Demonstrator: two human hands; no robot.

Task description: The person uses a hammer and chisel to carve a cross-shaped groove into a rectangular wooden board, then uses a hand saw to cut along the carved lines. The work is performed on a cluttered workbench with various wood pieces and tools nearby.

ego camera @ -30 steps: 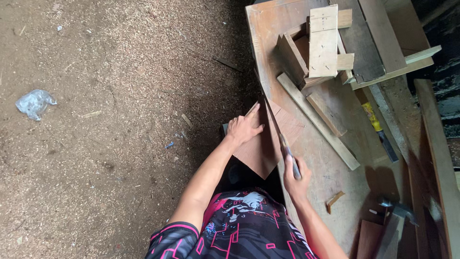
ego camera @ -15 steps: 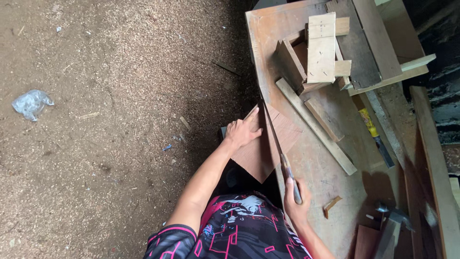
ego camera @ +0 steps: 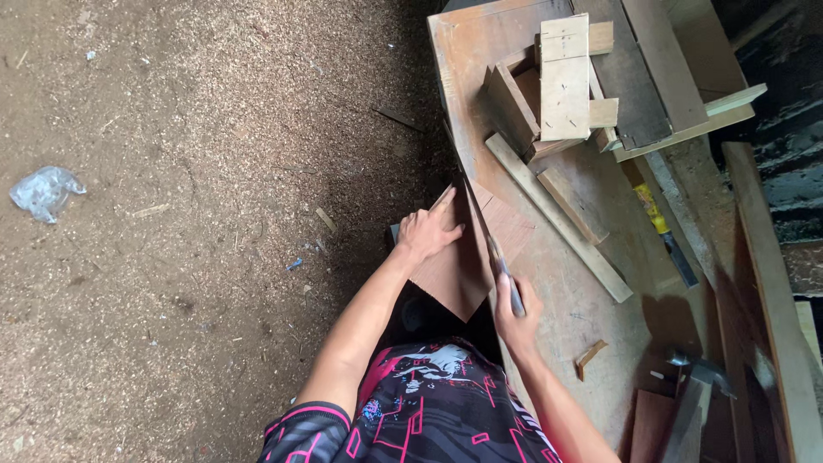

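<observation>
Right hand (ego camera: 517, 313) grip wraps saw handle (ego camera: 513, 296); left hand (ego camera: 426, 233) presses board (ego camera: 467, 261) flat

Hidden/cut-off items:
1. Saw handle (ego camera: 514, 300): wrapped by right hand (ego camera: 517, 315), shape n/a.
2. Brown board (ego camera: 467, 261): top part under left hand (ego camera: 426, 231), blade crosses it.
3. Hammer (ego camera: 699, 370): head in shadow, handle runs off bottom edge.
4. Long plank (ego camera: 771, 309): cut by right edge.
5. Reddish board (ego camera: 651, 424): cut by bottom edge.
</observation>
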